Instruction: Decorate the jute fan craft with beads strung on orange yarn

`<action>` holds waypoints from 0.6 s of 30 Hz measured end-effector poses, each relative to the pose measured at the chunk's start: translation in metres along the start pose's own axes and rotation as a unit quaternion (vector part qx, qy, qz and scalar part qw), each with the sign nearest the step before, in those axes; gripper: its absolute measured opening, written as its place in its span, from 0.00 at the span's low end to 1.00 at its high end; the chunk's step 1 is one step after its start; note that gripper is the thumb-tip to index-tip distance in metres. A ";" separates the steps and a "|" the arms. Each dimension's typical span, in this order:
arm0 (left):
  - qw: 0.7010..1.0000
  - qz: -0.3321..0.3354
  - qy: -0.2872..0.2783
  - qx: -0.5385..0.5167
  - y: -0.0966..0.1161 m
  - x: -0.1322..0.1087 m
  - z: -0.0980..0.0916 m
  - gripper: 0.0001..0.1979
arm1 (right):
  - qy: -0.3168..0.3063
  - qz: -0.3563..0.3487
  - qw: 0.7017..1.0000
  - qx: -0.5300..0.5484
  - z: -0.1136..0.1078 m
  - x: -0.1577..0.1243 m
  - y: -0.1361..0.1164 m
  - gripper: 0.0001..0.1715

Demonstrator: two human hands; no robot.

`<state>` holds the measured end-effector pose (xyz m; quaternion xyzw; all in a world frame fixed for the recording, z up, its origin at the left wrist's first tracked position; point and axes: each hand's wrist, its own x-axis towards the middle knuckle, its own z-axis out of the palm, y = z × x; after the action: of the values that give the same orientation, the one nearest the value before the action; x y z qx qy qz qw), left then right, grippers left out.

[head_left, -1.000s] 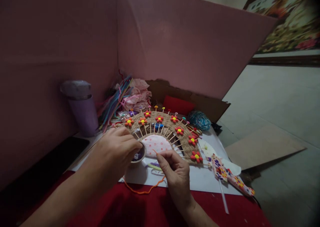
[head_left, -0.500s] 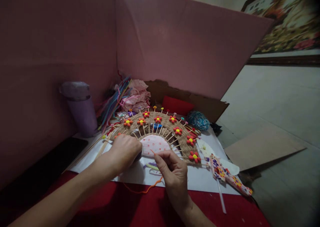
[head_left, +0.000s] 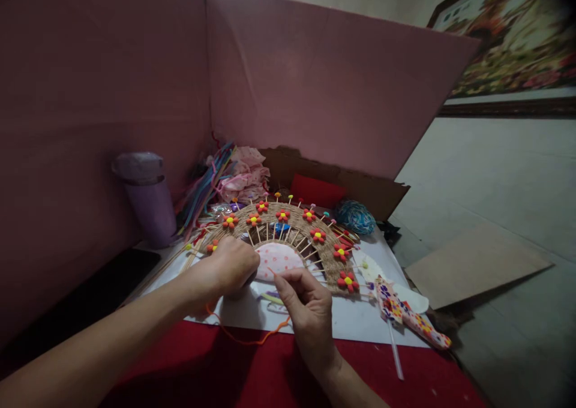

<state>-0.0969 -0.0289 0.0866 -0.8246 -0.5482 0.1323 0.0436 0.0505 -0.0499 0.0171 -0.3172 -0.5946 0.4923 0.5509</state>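
My right hand (head_left: 308,312) is closed in a pinch on a strand of orange yarn (head_left: 252,342), whose short end sticks up past the fingertips. The rest of the yarn hangs in a loop over the red cloth, towards my left wrist. Fingers curled, my left hand (head_left: 234,266) is at the lower left of a half-round woven twine piece (head_left: 294,209). Something dark shows under its fingers, too hidden to name. Red and orange flowers with yellow centres dot the twine band. Sticks join it to a pink dotted half-circle (head_left: 279,261) in the middle.
A lilac tumbler (head_left: 153,213) stands at the left. Behind the woven piece lie pipe cleaners (head_left: 211,180), crumpled pink cloth (head_left: 245,174) and a blue yarn ball (head_left: 355,217). A flower-patterned wrapped object (head_left: 411,317) lies at right. Pink panels (head_left: 324,90) rise behind and at left.
The view has shifted slightly. My left hand has moved a little to the right, and more of the orange loop shows below it. My right hand keeps its pinch.
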 end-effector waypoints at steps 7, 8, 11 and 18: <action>1.000 0.014 0.021 -0.018 -0.008 0.002 0.010 0.09 | -0.005 -0.011 1.000 -0.014 0.000 -0.003 -0.002 0.11; 0.999 0.011 0.028 -0.019 -0.009 0.003 0.012 0.10 | -0.006 -0.013 1.000 -0.017 0.000 -0.004 -0.001 0.11; 0.999 0.013 0.041 -0.016 -0.010 0.003 0.015 0.10 | -0.007 -0.020 0.999 -0.024 0.000 -0.004 0.001 0.11; 0.999 0.021 0.038 -0.018 -0.011 0.001 0.014 0.12 | -0.007 -0.026 0.999 -0.026 0.001 -0.004 0.002 0.10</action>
<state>-0.1104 -0.0245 0.0758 -0.8410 -0.5311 0.0917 0.0472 0.0504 -0.0529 0.0135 -0.3125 -0.6194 0.4644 0.5504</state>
